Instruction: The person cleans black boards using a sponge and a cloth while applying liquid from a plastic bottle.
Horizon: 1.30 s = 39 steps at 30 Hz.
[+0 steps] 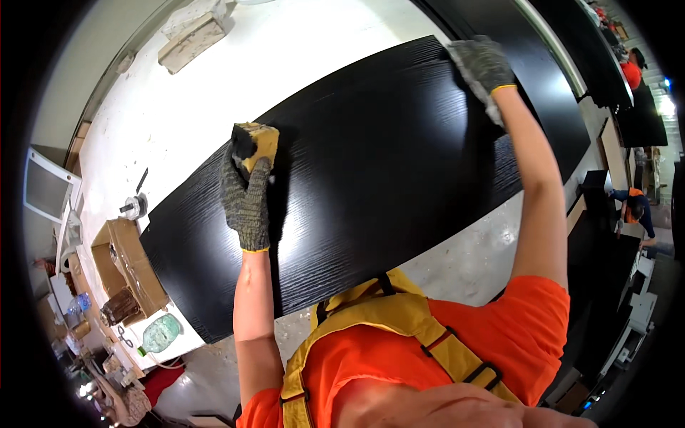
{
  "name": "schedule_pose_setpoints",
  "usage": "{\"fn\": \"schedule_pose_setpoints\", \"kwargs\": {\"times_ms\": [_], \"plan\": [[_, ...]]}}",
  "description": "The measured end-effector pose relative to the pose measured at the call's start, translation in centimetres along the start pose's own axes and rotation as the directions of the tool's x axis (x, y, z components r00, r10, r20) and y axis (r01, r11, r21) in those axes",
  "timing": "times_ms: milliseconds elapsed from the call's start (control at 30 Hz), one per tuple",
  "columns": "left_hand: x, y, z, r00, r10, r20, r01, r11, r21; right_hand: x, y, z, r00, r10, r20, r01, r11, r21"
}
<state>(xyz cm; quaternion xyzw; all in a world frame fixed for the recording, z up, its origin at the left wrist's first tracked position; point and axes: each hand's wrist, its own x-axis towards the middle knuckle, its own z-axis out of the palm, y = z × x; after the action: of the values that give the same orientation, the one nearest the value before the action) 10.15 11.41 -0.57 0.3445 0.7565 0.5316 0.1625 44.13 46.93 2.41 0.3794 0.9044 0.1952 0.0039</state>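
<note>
A long black panel (371,157) with a glossy wood-grain surface lies across the white table in front of me. My left hand (246,200), in a dark grey knit glove, grips a yellow sponge block (264,141) with a black patch on it. It holds the sponge up near the panel's far edge, toward the left. At the panel's right end, my right hand (489,65), gloved the same way, presses a grey cloth (467,75) along the edge. Part of the cloth is hidden under that hand.
On the white table (171,121) stand an open cardboard box (135,260), a greenish plastic bottle (160,332), scissors (125,337) and, far left, a pale block (191,43). Another black panel (549,100) lies beyond the right end. A co-worker (635,207) is farther right.
</note>
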Motion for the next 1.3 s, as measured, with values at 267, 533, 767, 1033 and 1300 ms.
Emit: {"fn": "schedule_pose_setpoints", "kwargs": {"times_ms": [267, 533, 767, 1033, 1300], "plan": [[0.3, 0.0, -0.6, 0.994, 0.036, -0.103, -0.054, 0.983, -0.174, 2.4, 3.5, 5.3, 0.995, 0.085, 0.044, -0.092, 0.976, 0.197], [0.0, -1.0, -1.5, 0.957, 0.150, -0.247, -0.138, 0.988, 0.067, 0.4, -1.3, 0.3, 0.928, 0.361, 0.089, -0.366, 0.929, 0.047], [0.7, -1.1, -1.7, 0.832, 0.083, -0.548, -0.184, 0.974, -0.132, 0.5, -11.9, -4.2, 0.995, 0.101, -0.003, -0.101, 0.995, 0.019], [2.4, -2.1, -3.0, 0.661, 0.048, -0.749, -0.195, 0.975, -0.110, 6.1, -35.1, -9.1, 0.869, -0.315, -0.382, 0.462, 0.792, 0.400], [5.1, -3.9, -9.8, 0.375, -0.181, -0.909, -0.280, 0.913, -0.297, 11.5, -54.2, -14.1, 0.696, -0.457, -0.554, 0.712, 0.541, 0.448]]}}
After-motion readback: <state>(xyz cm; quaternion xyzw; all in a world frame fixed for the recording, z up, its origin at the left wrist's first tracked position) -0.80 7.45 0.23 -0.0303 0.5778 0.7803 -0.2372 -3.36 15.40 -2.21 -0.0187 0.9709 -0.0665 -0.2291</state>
